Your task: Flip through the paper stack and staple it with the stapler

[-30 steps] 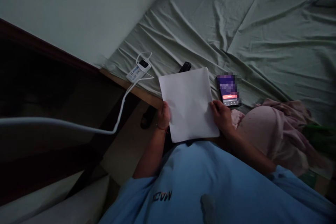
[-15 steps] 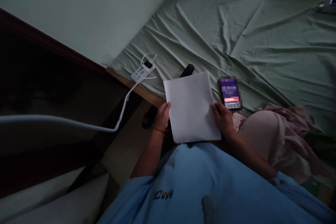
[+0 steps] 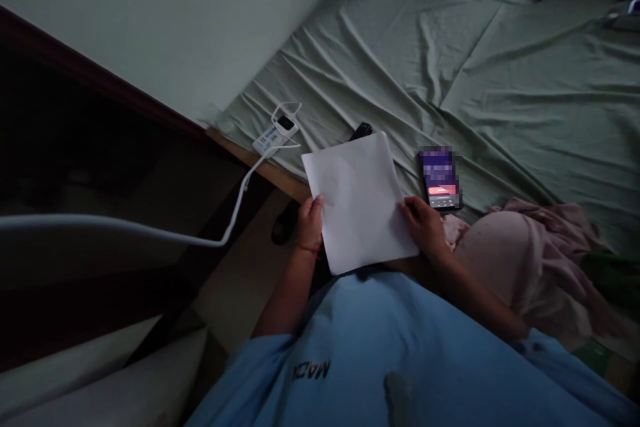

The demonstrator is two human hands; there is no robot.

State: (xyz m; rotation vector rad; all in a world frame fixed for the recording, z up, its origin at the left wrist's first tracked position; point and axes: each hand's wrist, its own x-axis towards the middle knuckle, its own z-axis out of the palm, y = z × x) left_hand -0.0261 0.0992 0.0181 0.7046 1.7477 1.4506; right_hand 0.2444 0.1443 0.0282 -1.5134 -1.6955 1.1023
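Since half a second ago the white sheet of paper [image 3: 359, 201] has swung a little: its far left corner now sits further left and its far right corner covers more of the small black object [image 3: 362, 129] behind it. Both hands keep their places on the near half.

I see my left hand [image 3: 310, 223] closed on the sheet's left edge, thumb on top and fingers curled under. My right hand [image 3: 424, 225] pinches the right edge near the near corner, fingertips lying on the top face. So the sheet hangs between the two grips, over the edge of the bed [image 3: 500, 93], its near end above my lap and blue shirt [image 3: 400, 360].

Its long axis runs away from me and leans slightly left; both grips sit at the near end, so the far end is free and unsupported. Neither hand is nearer that far edge by much, as far as I can judge.

Just right of the sheet, and apart from it, a lit phone [image 3: 440, 178] lies on the bedsheet, close beyond my right hand. A white charger [image 3: 276, 134] with its cable [image 3: 235, 213] lies to the left, well clear of my left hand.
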